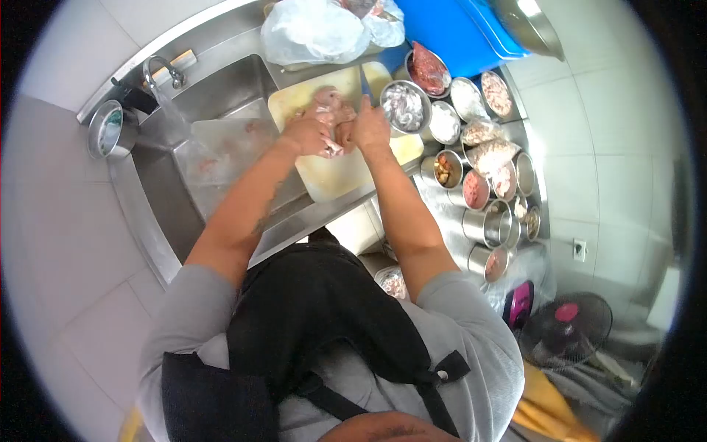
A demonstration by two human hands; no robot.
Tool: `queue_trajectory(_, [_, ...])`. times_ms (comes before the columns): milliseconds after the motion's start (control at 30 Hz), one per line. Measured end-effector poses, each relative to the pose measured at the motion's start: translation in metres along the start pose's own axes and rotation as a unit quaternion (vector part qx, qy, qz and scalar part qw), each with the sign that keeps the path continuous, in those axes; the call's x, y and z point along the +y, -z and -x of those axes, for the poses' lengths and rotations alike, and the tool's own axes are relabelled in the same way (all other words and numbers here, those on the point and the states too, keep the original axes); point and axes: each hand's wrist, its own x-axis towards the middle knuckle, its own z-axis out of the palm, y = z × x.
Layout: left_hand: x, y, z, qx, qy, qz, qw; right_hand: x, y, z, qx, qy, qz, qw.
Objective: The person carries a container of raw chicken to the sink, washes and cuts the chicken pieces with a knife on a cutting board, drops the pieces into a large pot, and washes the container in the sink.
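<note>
A piece of raw, pale pink meat (329, 110), which looks like poultry, lies on the white cutting board (331, 179) at the sink's right side. My left hand (305, 135) is closed on the meat's near left side, fingers partly hidden by it. At the meat's right edge, my right hand (370, 127) is wrapped round a knife (364, 79). The narrow blade points away from me, towards the back of the board. The knife's handle is hidden in my fist.
Water runs from the faucet (163, 70) into the steel sink (158, 184), onto a pale board (213, 151) with meat scraps. Plastic bags (313, 33) sit behind the cutting board. Several metal containers (403, 107) of meat crowd the right side. A blue bin (460, 33) stands beyond.
</note>
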Motion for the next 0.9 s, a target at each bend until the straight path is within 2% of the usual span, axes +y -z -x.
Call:
queue_trajectory(33, [0.006,-0.008,-0.008,0.001,0.010,-0.001,1.000,-0.006,0.007,0.001,-0.005,0.007,-0.004,1.000])
queue_trajectory(100, [0.005,-0.038,-0.025,0.096,-0.016,-0.093,0.991,-0.022,0.037,0.011,0.083,0.112,0.072,0.988])
queue_trajectory(133, [0.003,-0.053,-0.028,0.182,-0.035,-0.093,0.978,-0.019,0.032,-0.002,0.080,0.120,0.065,0.987])
queue_trajectory(200, [-0.001,-0.052,-0.021,0.170,-0.016,-0.066,0.983,-0.013,0.015,-0.039,0.125,0.370,-0.040,0.920])
queue_trajectory(233, [-0.005,-0.052,-0.015,0.159,-0.005,-0.031,0.987,-0.013,0.011,-0.054,0.121,0.376,-0.048,0.918])
queue_trajectory(267, [-0.020,-0.062,-0.011,0.160,0.006,-0.034,0.986,-0.014,0.008,-0.070,0.006,0.424,0.009,0.906])
queue_trajectory(300, [-0.040,-0.068,-0.007,0.205,0.057,0.142,0.967,-0.019,0.009,-0.090,-0.103,0.469,0.068,0.874])
queue_trajectory(333, [-0.059,-0.068,0.000,0.246,0.101,0.312,0.912,-0.006,-0.027,-0.112,-0.038,0.525,-0.043,0.849])
queue_trajectory(367, [-0.068,-0.048,0.013,0.290,0.127,0.396,0.862,-0.009,-0.027,-0.124,-0.038,0.536,-0.051,0.842])
queue_trajectory(400, [-0.080,-0.029,0.033,0.334,0.151,0.475,0.800,-0.013,-0.027,-0.134,-0.101,0.506,-0.039,0.856])
queue_trajectory(433, [-0.125,-0.025,0.051,0.313,0.181,0.519,0.774,-0.020,-0.026,-0.141,-0.164,0.476,-0.024,0.864])
queue_trajectory(467, [-0.178,-0.021,0.067,0.294,0.208,0.564,0.743,-0.024,-0.023,-0.143,-0.154,0.488,-0.026,0.859])
queue_trajectory(500, [-0.213,-0.012,0.080,0.310,0.216,0.560,0.737,-0.027,-0.019,-0.141,-0.144,0.501,-0.026,0.853])
queue_trajectory(567, [-0.267,0.010,0.106,0.354,0.196,0.679,0.613,-0.040,-0.008,-0.137,-0.122,0.481,0.002,0.868])
queue_trajectory(600, [-0.270,0.025,0.116,0.369,0.195,0.675,0.608,-0.050,-0.001,-0.130,-0.120,0.495,0.002,0.860])
queue_trajectory(667, [-0.259,0.054,0.120,0.432,0.310,0.642,0.552,-0.073,0.012,-0.117,-0.125,0.417,-0.158,0.886])
queue_trajectory(700, [-0.264,0.060,0.122,0.440,0.308,0.643,0.547,-0.090,0.011,-0.114,-0.126,0.426,-0.155,0.883])
queue_trajectory(767, [-0.274,0.068,0.121,0.406,0.262,0.713,0.508,-0.120,0.006,-0.107,-0.163,0.357,-0.195,0.899])
queue_trajectory(800, [-0.275,0.067,0.120,0.414,0.245,0.716,0.506,-0.137,-0.008,-0.106,-0.162,0.359,-0.190,0.899])
queue_trajectory(833, [-0.285,0.063,0.117,0.414,0.244,0.719,0.503,-0.154,-0.037,-0.110,-0.126,0.377,-0.275,0.875])
queue_trajectory(867, [-0.299,0.054,0.111,0.417,0.253,0.687,0.539,-0.172,-0.059,-0.107,-0.091,0.391,-0.358,0.843])
queue_trajectory(900, [-0.308,0.049,0.109,0.419,0.261,0.653,0.574,-0.195,-0.073,-0.094,-0.119,0.351,-0.444,0.816])
